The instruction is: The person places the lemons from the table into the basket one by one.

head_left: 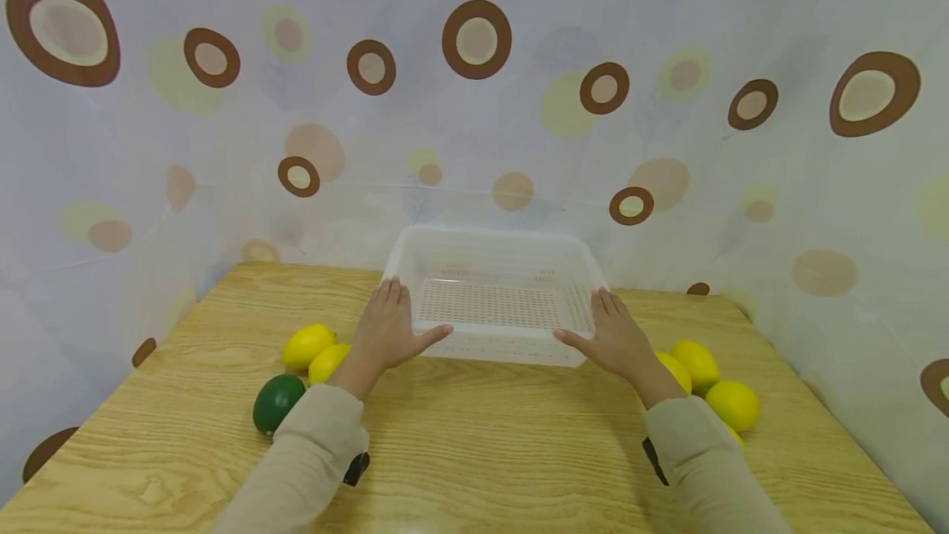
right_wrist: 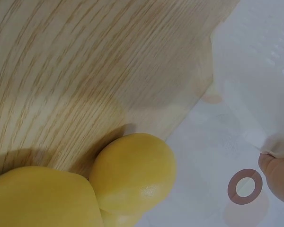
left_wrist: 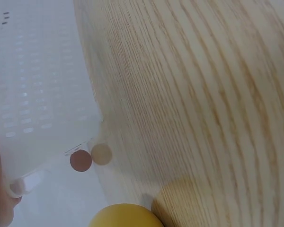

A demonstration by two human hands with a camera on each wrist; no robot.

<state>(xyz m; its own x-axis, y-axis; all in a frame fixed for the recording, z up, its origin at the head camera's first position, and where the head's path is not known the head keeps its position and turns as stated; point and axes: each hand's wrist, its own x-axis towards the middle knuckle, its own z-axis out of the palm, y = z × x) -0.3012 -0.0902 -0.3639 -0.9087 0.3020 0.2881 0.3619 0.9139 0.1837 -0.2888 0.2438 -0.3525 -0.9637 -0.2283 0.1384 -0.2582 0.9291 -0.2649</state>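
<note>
A white plastic basket with a perforated floor is at the back of the table, between my two hands. My left hand grips its left rim, thumb along the front edge and fingers over the side. On the opposite rim, my right hand holds on in the same way. Fingertips show at the rim in the left wrist view, and a fingertip curls at the rim in the right wrist view. The undersides of both hands are mostly hidden.
Two yellow lemons and a dark green fruit lie by my left forearm. Several more lemons are grouped beside my right forearm, partly hidden by it. A patterned curtain hangs behind and beside the wooden table.
</note>
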